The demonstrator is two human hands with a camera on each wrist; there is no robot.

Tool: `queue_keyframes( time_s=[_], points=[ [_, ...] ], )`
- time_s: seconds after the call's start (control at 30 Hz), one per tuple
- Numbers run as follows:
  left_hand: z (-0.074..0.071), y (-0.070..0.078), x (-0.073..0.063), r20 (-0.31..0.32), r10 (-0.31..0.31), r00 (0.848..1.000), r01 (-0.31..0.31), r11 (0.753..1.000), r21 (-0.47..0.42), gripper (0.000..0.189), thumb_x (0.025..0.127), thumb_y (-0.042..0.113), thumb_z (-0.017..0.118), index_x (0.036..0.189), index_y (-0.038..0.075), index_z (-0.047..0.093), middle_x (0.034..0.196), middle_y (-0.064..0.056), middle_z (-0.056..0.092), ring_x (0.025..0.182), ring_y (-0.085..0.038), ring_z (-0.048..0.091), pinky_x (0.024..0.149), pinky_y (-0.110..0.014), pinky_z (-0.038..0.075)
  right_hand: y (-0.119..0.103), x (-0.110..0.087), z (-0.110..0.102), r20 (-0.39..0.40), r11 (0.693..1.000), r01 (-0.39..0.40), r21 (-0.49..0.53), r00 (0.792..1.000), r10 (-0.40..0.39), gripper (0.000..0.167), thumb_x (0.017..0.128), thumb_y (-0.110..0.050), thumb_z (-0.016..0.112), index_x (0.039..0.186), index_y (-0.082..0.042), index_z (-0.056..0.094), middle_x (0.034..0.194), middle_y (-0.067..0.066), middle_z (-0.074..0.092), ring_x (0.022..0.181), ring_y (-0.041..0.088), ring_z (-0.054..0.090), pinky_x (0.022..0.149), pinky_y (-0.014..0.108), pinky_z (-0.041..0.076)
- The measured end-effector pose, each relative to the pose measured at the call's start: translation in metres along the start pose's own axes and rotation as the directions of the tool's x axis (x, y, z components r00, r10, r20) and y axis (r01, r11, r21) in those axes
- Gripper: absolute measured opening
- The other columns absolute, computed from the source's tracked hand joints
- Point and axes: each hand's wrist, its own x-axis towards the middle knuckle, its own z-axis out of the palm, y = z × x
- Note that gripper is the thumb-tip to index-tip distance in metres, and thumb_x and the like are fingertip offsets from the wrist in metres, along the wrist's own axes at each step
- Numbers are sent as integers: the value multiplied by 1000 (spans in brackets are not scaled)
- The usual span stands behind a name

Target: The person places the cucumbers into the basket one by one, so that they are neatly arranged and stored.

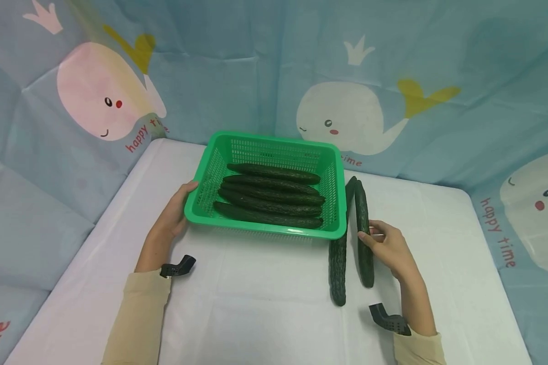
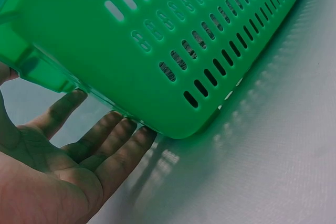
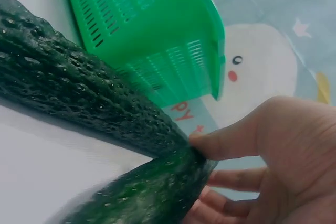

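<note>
A green plastic basket holds several dark green cucumbers lying side by side. At its left end, my left hand touches the wall; the left wrist view shows the fingertips against the lower edge, fingers fairly straight. To the right of the basket, my right hand pinches a cucumber between thumb and fingers. In the right wrist view, the thumb presses on top of this cucumber. Another cucumber lies just left of it, its upper part partly hidden by the basket rim.
A white cloth covers the table. Blue curtains with whale prints hang behind the table and along both sides, close to the back of the basket. Each wrist carries a black camera mount.
</note>
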Motion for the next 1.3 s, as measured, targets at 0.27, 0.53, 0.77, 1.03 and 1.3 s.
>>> queue_keyframes(
  time_s=[0.27, 0.53, 0.77, 1.03, 1.3],
  points=[
    [-3, 1, 2, 20, 16, 1000, -16, 1000, -5, 76, 108, 61, 41, 170, 22, 24, 172, -9, 30, 143, -8, 44, 108, -12, 47, -2, -7, -3, -68, 997, 83, -12, 994, -83, 63, 106, -34, 68, 154, 2, 50, 139, 30, 63, 131, 49, 63, 101, 62, 59],
    [0, 1, 2, 17, 50, 999, -50, 999, -2, 74, 109, 58, 41, 169, 18, 26, 171, -12, 34, 136, 0, 51, 104, -9, 50, -14, -11, -18, -92, 979, 198, -39, 975, -201, 60, 106, -31, 68, 153, 0, 51, 143, 27, 63, 128, 46, 65, 97, 58, 62],
    [2, 1, 4, 22, 65, 998, -65, 998, -4, 74, 109, 57, 41, 169, 17, 26, 169, -9, 38, 134, 2, 53, 104, -9, 51, -24, -16, -26, -126, 960, 269, -80, 953, -277, 56, 105, -28, 69, 152, -3, 54, 137, 23, 69, 122, 40, 68, 85, 8, 54],
    [0, 1, 3, -2, 52, 999, -52, 999, -6, 75, 108, 59, 42, 168, 17, 28, 168, -8, 39, 134, 1, 52, 103, -9, 51, -45, -21, -22, -172, 914, 396, -88, 898, -406, 49, 102, -17, 74, 147, -3, 60, 128, 22, 73, 115, 38, 71, 85, 0, 47],
    [0, -1, 1, -10, 9, 1000, -9, 1000, 11, 77, 107, 61, 42, 169, 20, 26, 174, -7, 32, 136, 2, 49, 108, -11, 48, -64, -20, -23, -138, 864, 485, -138, 854, -502, 48, 100, -11, 75, 145, -5, 63, 129, 17, 73, 111, 32, 72, 85, 33, 65]
  ],
)
